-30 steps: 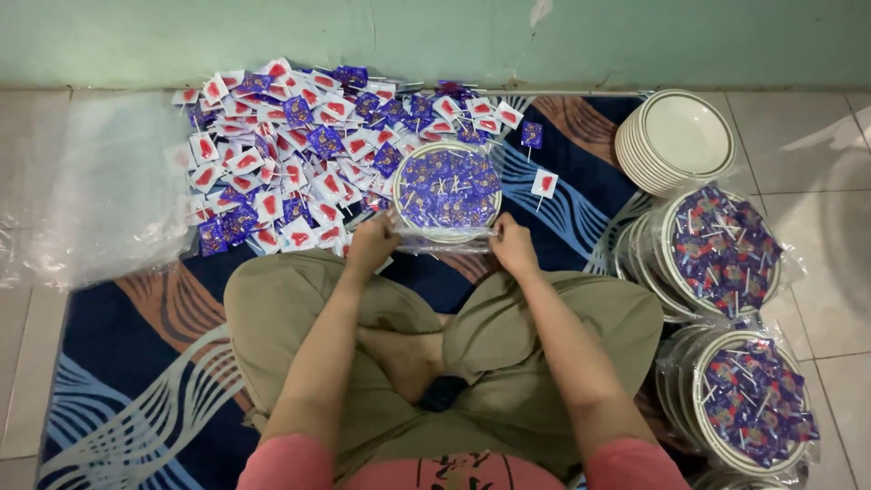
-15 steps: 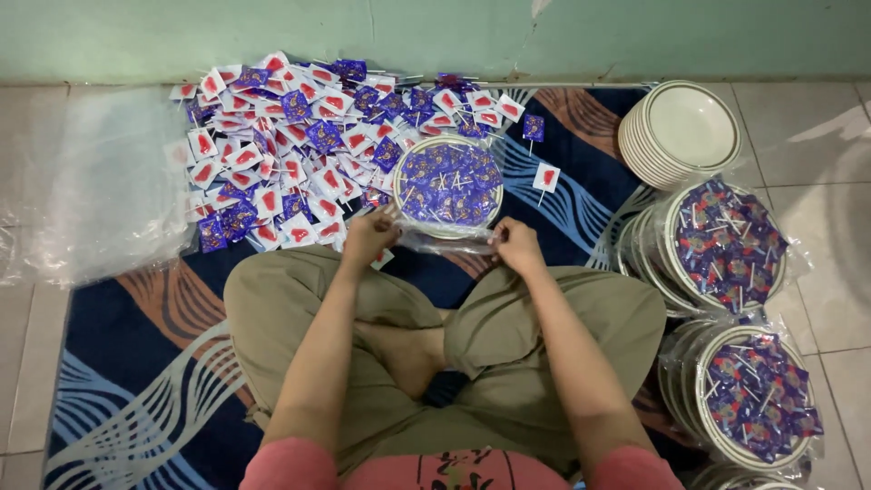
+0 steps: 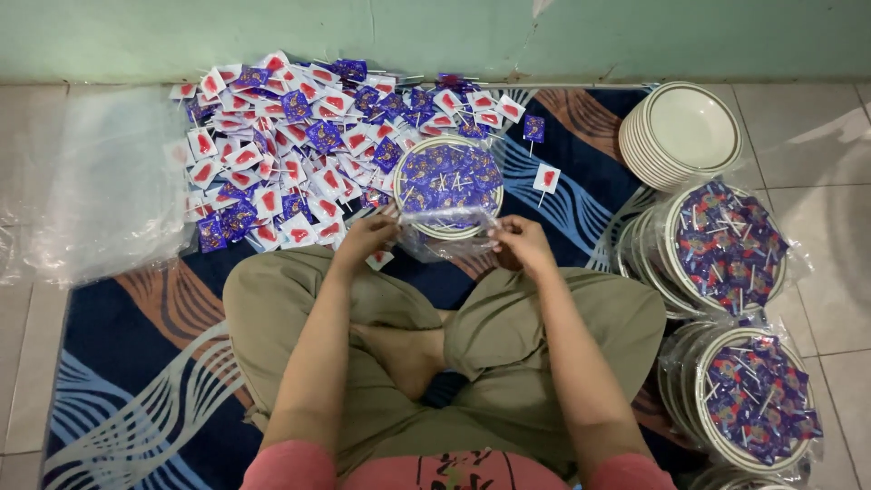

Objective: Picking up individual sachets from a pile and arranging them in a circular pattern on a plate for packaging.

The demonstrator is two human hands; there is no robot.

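A white plate (image 3: 410,222) heaped with purple-wrapped lollipops sits inside a clear plastic bag (image 3: 451,243) on the rug in front of my crossed legs. My left hand (image 3: 366,238) pinches the bag's near left edge. My right hand (image 3: 520,241) grips the bag's near right edge. A large pile of purple and red-and-white lollipops (image 3: 299,154) spreads over the rug beyond and to the left of the plate.
A stack of bare white plates (image 3: 682,134) stands at the back right. Two bagged stacks of lollipop-filled plates (image 3: 721,247) (image 3: 755,399) lie along the right. A heap of clear plastic bags (image 3: 100,195) rests at left. The green wall (image 3: 435,36) runs behind.
The bagged plate has come slightly nearer to me, and both hands have shifted along the bag's near edge, pulling the plastic around the plate.
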